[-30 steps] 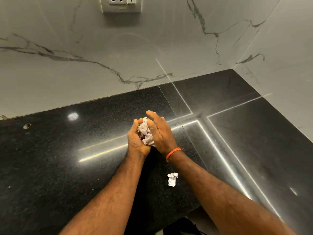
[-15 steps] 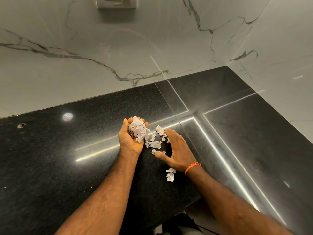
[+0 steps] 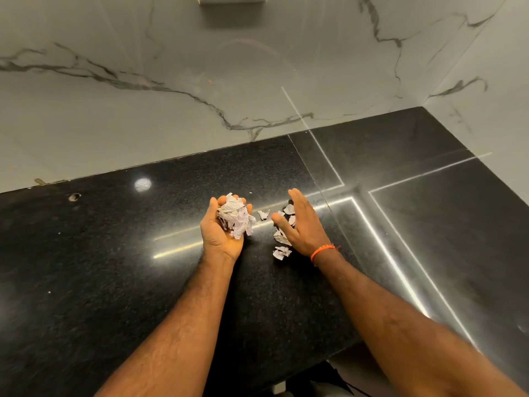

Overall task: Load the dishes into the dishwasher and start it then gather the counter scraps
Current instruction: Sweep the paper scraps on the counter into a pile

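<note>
White, crumpled paper scraps (image 3: 237, 219) with faint grey print fill our left hand (image 3: 221, 233), which lies palm up on the black counter (image 3: 100, 267), its fingers curled loosely round the wad as a cup. We cannot count the pieces in that wad; they are bunched too tightly. Just right of it, loose scraps (image 3: 282, 239) lie on the stone: one small torn bit sits between our two hands, several are tucked against the palm side of our right hand (image 3: 303, 227), and one crumpled piece (image 3: 281, 252) lies nearest us, beside the wrist. We count about five or six loose ones, though some are partly hidden by the hand. Our right hand stands on its edge with fingers straight and close together, thumb out toward the left, holding nothing. An orange band (image 3: 323, 250) circles that wrist. Behind the counter rises a pale marble wall (image 3: 171, 110) with grey veins.
</note>
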`<state>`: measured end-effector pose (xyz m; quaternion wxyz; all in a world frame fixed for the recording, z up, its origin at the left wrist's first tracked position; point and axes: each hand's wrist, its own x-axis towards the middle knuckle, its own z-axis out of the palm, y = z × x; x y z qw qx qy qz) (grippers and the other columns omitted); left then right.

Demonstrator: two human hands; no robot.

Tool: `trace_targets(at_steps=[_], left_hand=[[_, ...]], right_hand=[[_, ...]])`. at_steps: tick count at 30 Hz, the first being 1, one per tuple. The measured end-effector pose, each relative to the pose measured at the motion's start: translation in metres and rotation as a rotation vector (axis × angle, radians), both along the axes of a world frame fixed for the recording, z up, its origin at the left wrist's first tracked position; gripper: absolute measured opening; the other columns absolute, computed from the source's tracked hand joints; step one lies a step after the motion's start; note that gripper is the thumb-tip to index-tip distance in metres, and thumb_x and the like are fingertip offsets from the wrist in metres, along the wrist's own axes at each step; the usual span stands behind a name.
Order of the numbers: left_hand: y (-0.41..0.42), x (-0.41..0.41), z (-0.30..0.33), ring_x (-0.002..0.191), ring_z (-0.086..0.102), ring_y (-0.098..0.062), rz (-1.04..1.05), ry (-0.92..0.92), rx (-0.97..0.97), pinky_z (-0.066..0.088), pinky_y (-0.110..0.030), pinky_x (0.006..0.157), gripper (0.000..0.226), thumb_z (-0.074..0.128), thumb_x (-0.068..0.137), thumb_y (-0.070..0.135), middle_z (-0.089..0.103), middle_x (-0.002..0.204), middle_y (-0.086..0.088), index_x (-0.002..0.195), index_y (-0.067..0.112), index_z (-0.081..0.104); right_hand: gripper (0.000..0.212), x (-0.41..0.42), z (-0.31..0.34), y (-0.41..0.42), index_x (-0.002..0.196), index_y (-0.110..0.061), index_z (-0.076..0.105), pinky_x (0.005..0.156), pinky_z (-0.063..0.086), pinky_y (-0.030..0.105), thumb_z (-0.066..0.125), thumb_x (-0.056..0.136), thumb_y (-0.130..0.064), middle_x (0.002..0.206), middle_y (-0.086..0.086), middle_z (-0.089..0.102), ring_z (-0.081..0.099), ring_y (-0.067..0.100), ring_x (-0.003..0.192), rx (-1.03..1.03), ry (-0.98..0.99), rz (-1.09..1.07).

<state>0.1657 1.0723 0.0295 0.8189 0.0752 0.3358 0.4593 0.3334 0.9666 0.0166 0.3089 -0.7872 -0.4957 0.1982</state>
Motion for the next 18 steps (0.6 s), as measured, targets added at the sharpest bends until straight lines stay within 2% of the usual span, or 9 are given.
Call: trace_targets(at_steps=[2,5,7,9,12,14,16,18], left_hand=[[0.003,-0.002,0.0,0.098,0.068,-0.034,0.01,-0.003,-0.001,0.053,-0.051,0.096,0.031,0.051,0.103,0.035,0.07,0.107,-0.016,0.093,0.01,0.068],[0.005,-0.001,-0.001,0.1,0.067,-0.034,0.022,-0.01,-0.006,0.052,-0.052,0.098,0.032,0.052,0.103,0.034,0.07,0.108,-0.017,0.092,0.01,0.07],[0.004,0.001,-0.001,0.099,0.067,-0.034,0.021,-0.005,-0.008,0.052,-0.052,0.098,0.032,0.052,0.103,0.034,0.07,0.108,-0.017,0.091,0.009,0.07],[0.003,0.002,-0.002,0.099,0.068,-0.034,0.016,0.001,-0.012,0.052,-0.053,0.098,0.032,0.053,0.102,0.034,0.069,0.109,-0.017,0.091,0.009,0.07],[0.003,-0.003,-0.005,0.101,0.067,-0.035,0.018,0.027,-0.014,0.05,-0.054,0.102,0.03,0.053,0.102,0.034,0.067,0.114,-0.019,0.094,0.009,0.069],[0.004,-0.007,-0.007,0.101,0.067,-0.035,0.024,0.042,-0.015,0.049,-0.055,0.103,0.03,0.053,0.103,0.034,0.066,0.115,-0.019,0.095,0.009,0.069],[0.005,-0.008,-0.006,0.099,0.068,-0.034,0.029,0.045,-0.01,0.051,-0.054,0.1,0.031,0.051,0.103,0.033,0.067,0.113,-0.019,0.096,0.009,0.068],[0.004,-0.007,-0.005,0.096,0.068,-0.033,0.033,0.044,-0.012,0.051,-0.053,0.099,0.03,0.05,0.104,0.033,0.067,0.109,-0.018,0.095,0.009,0.067]], right_hand=[[0.109,0.006,0.004,-0.018,0.159,-0.02,0.016,0.125,0.015,0.041,0.044,0.078,-0.087,0.168,0.002,0.013,0.008,0.013,0.154,-0.005,-0.006,0.108],[0.133,-0.001,0.0,-0.036,0.161,-0.023,0.001,0.126,0.002,0.047,0.049,0.062,-0.098,0.169,0.001,-0.006,-0.009,0.019,0.155,-0.138,-0.268,0.315],[0.139,-0.009,-0.006,-0.031,0.16,-0.026,-0.003,0.125,-0.003,0.049,0.046,0.056,-0.103,0.168,0.002,-0.015,-0.015,0.025,0.154,-0.183,-0.401,0.304],[0.134,-0.014,-0.007,-0.013,0.16,-0.029,-0.002,0.124,-0.002,0.049,0.042,0.057,-0.103,0.167,0.006,-0.015,-0.013,0.031,0.154,-0.183,-0.399,0.214],[0.106,-0.018,-0.012,0.02,0.159,-0.034,0.012,0.123,0.004,0.052,0.038,0.074,-0.093,0.168,0.011,0.0,-0.001,0.033,0.154,-0.147,-0.402,0.203],[0.074,-0.023,-0.016,0.037,0.149,-0.033,0.039,0.12,0.021,0.057,0.038,0.088,-0.075,0.16,0.01,0.027,0.019,0.034,0.15,-0.099,-0.44,0.226],[0.042,-0.026,-0.016,0.047,0.122,-0.028,0.061,0.101,0.041,0.053,0.045,0.094,-0.056,0.135,0.005,0.052,0.044,0.03,0.129,-0.027,-0.493,0.164],[0.026,-0.023,-0.015,0.05,0.101,-0.022,0.063,0.078,0.047,0.043,0.054,0.096,-0.046,0.108,0.004,0.057,0.053,0.028,0.101,0.026,-0.562,0.061]])
